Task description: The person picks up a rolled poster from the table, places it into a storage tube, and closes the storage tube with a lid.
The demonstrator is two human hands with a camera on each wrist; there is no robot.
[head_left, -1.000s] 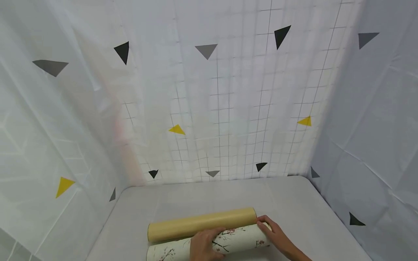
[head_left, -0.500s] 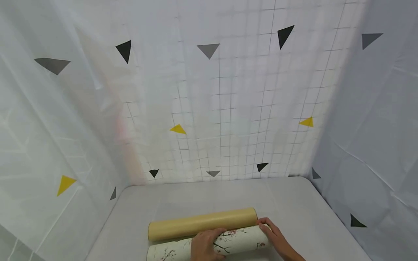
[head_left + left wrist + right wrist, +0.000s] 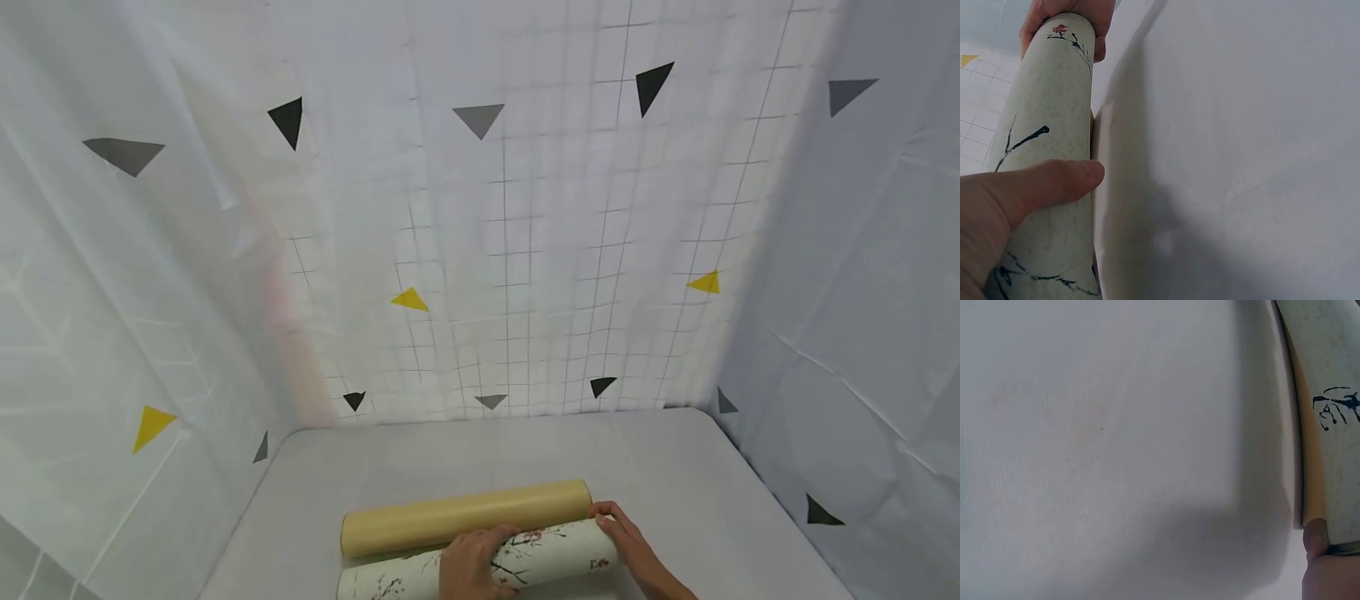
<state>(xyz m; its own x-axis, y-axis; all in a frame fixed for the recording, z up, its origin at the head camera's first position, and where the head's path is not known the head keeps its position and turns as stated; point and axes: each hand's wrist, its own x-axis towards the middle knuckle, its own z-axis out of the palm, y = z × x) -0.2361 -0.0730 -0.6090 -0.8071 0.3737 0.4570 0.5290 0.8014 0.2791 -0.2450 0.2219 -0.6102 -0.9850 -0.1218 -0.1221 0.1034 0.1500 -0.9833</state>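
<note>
My left hand (image 3: 472,562) lies over the middle of a white wallpaper roll (image 3: 547,554) printed with dark branches and red blossoms. Its thumb (image 3: 1066,181) reaches across the roll in the left wrist view. At the roll's right end, my right hand (image 3: 630,546) holds the rim, with its thumb (image 3: 1316,537) on the edge in the right wrist view. A tan strip (image 3: 1311,462) shows along the near side of the patterned roll there. Right behind it lies a plain yellow roll (image 3: 465,512), nearly parallel. The patterned roll's near left part is cut off by the frame.
Both rolls are on a white-covered table (image 3: 480,450) with rounded back corners. A white sheet wall (image 3: 465,250) with black, grey and yellow triangles rises behind it. More sheeting (image 3: 862,292) flanks the table on either side.
The head view has shifted very slightly. Both hands keep their hold on the patterned roll, and the two rolls stay almost in place.
</note>
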